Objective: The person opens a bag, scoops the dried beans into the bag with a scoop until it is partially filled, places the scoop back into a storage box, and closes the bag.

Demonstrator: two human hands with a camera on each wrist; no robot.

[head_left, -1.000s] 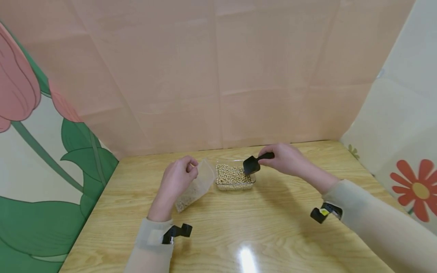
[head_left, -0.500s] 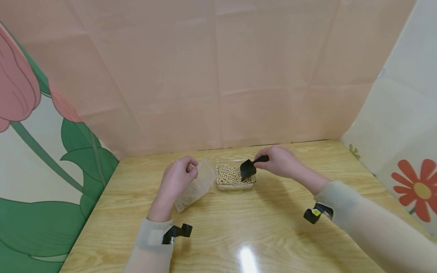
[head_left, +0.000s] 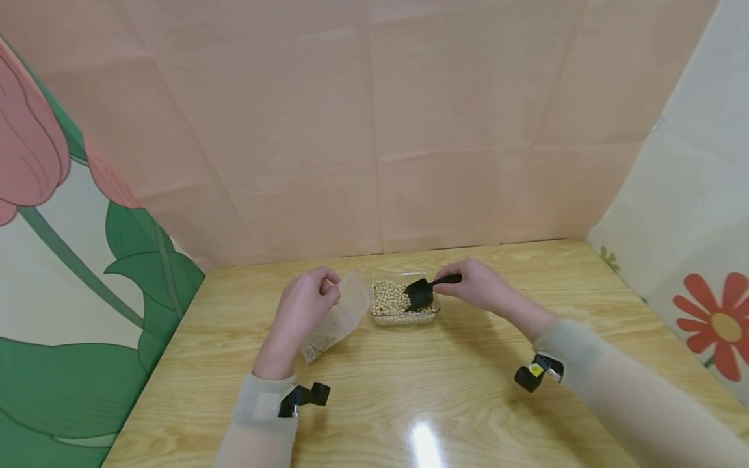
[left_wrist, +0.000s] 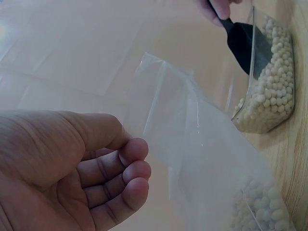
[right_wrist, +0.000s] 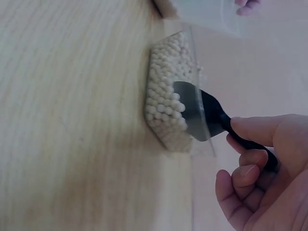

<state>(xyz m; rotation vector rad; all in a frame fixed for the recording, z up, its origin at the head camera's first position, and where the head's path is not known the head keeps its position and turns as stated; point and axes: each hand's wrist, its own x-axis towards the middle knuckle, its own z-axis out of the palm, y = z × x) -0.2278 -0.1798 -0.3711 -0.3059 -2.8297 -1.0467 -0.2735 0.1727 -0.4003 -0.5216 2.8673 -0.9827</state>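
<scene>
Right fingers (right_wrist: 254, 129) pinch the scoop (head_left: 419, 296), now deeper in beans (head_left: 387, 298); left fingers (left_wrist: 134, 149) pinch bag (left_wrist: 211, 159).

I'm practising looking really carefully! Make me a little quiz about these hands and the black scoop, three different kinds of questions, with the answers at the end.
1. True or false: the right hand holds the black scoop.

2. Pick one. The left hand pinches:
A) a spoon
B) a see-through bag
C) a towel

3. Fill in the missing word: the scoop is down inside the clear box, among lots of small, round, pale ____.

Key:
1. True.
2. B, the bag.
3. Beans.
</scene>
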